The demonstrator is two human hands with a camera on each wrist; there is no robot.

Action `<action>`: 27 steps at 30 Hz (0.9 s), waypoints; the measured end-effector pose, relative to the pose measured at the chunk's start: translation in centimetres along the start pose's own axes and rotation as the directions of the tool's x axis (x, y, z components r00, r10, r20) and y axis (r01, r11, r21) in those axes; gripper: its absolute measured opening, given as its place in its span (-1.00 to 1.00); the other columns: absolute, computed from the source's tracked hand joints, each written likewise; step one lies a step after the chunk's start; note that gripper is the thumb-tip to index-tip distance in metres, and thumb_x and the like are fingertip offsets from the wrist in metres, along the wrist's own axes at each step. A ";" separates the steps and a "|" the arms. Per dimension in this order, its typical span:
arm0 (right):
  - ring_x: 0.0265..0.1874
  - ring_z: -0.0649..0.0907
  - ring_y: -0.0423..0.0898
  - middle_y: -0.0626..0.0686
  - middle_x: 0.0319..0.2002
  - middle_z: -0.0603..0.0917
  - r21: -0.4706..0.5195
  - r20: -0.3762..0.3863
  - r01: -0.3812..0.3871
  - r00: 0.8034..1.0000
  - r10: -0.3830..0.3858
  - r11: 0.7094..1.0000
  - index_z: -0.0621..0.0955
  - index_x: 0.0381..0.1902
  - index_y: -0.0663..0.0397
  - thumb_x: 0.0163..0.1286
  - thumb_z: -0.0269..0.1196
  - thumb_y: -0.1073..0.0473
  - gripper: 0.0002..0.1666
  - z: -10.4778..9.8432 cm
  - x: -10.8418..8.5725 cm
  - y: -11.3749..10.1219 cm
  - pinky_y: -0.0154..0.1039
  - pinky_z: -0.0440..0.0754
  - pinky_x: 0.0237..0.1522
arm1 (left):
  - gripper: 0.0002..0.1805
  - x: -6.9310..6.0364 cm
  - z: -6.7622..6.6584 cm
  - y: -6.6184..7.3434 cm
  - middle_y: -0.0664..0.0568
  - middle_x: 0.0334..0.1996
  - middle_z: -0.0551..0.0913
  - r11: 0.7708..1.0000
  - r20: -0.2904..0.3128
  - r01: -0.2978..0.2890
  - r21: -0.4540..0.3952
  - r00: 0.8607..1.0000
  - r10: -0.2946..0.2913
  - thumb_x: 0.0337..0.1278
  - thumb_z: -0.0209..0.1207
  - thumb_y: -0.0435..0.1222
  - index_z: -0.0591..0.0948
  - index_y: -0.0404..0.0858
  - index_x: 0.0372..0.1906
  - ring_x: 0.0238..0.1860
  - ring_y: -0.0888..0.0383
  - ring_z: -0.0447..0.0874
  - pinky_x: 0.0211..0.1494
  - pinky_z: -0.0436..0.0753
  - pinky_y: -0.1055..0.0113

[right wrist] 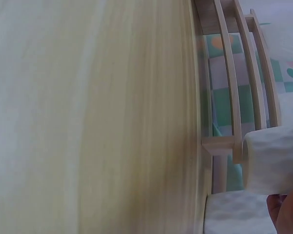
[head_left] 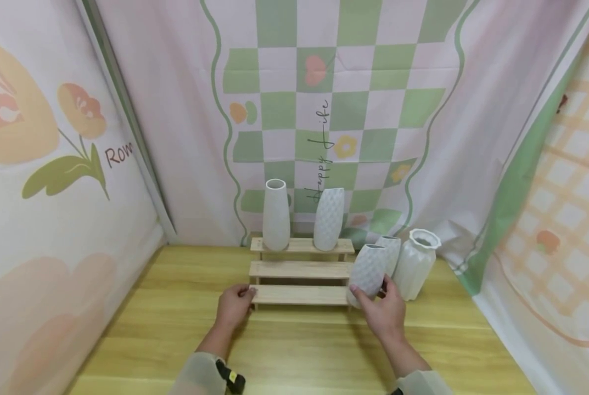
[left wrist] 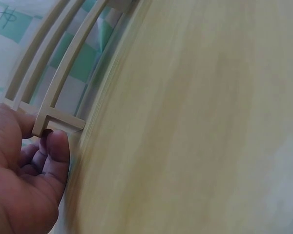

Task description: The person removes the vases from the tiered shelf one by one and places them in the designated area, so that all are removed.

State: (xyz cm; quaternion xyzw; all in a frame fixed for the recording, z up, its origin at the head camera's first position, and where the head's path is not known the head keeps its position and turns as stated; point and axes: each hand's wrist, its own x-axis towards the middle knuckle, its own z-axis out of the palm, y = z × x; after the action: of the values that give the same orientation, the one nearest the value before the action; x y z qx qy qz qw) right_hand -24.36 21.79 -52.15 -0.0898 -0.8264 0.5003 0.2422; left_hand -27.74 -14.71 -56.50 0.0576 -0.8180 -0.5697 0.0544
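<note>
A three-step wooden stand [head_left: 299, 295] is on the table. My left hand [head_left: 233, 308] pinches the left end of its lowest step; the left wrist view shows the step's end [left wrist: 45, 119] between thumb and fingers. My right hand [head_left: 387, 315] grips a white textured vase [head_left: 369, 269] near its lower part, upright and slightly tilted. The vase's base [right wrist: 263, 161] is by the lowest step's right end; whether it touches is unclear. On the top step stand a tall, smooth-looking white vase [head_left: 276, 219] at left and a textured white vase [head_left: 329, 219] at right.
Right of the stand, another textured white vase [head_left: 392, 257] is partly hidden behind the held one. A white fluted vase [head_left: 415, 271] with a scalloped rim stands beside it. Printed fabric [head_left: 274, 109] hangs behind the wooden table [head_left: 185, 285] and on both sides.
</note>
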 end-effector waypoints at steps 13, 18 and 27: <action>0.15 0.61 0.27 0.32 0.30 0.54 0.007 -0.016 -0.048 0.999 0.048 0.999 0.35 0.48 0.25 0.18 0.55 -0.26 0.13 -1.2 0.2 0.8 0.14 0.67 0.09 | -0.53 -0.1 0.1 -0.1 -0.14 -0.20 0.74 1.000 0.002 -0.006 -0.001 1.000 0.006 0.45 0.26 -0.18 0.63 -0.49 0.18 -0.44 0.14 0.69 -0.35 0.73 0.26; 0.14 0.62 0.23 0.29 0.29 0.55 0.009 -0.025 -0.059 0.998 0.059 0.998 0.37 0.47 0.23 0.18 0.55 -0.26 0.11 -1.3 0.3 1.0 0.08 0.66 0.07 | -0.54 -0.2 0.0 -0.3 -0.11 -0.24 0.74 1.000 -0.005 -0.004 -0.003 1.000 0.004 0.44 0.27 -0.18 0.64 -0.49 0.17 -0.46 0.14 0.68 -0.37 0.72 0.27; 0.19 0.58 0.28 0.32 0.31 0.53 0.011 -0.048 -0.077 0.996 0.078 0.997 0.38 0.45 0.25 0.18 0.56 -0.22 0.09 -1.9 0.2 1.5 0.20 0.60 0.18 | -0.57 0.0 0.1 0.0 -0.10 -0.26 0.74 1.000 -0.004 -0.008 -0.001 1.000 0.007 0.43 0.27 -0.19 0.65 -0.47 0.15 -0.47 0.12 0.69 -0.40 0.72 0.28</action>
State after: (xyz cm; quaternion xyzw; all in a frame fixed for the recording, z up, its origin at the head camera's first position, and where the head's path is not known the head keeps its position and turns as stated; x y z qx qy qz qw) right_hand -23.79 24.09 -52.69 -0.1327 -0.8139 0.5108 0.2430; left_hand -27.79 -14.63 -56.55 0.0556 -0.8178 -0.5699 0.0582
